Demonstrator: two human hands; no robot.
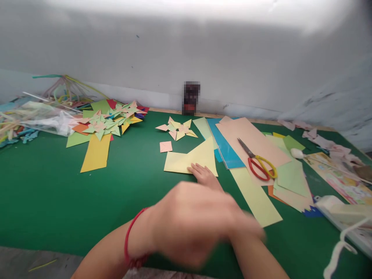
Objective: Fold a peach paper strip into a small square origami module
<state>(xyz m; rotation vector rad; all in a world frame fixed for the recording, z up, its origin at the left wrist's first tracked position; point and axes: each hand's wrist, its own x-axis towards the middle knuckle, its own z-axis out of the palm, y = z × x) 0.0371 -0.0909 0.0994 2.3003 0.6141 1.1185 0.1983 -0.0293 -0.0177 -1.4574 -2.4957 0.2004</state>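
Observation:
A sheet of pale yellow paper (200, 155), folded along one slanting side, lies on the green tabletop in front of me. My right hand (205, 175) rests flat on its lower right part, fingers stretched out. Closer to the camera, my left hand (192, 224), with a red string bracelet on the wrist, crosses over my right forearm. Motion smears its fingers, so their grip does not show. Just beyond the sheet are a small folded pink square (166, 147) and a star-like ring of folded pink and yellow paper pieces (178, 128).
Scissors (257, 159) with red and yellow handles lie on pink paper (247, 135) at right, beside a blue packet (228, 145). More folded pieces (107, 122) heap at back left, near pipe cleaners (66, 91). A white glue gun (334, 207) sits at far right. A wall stands behind.

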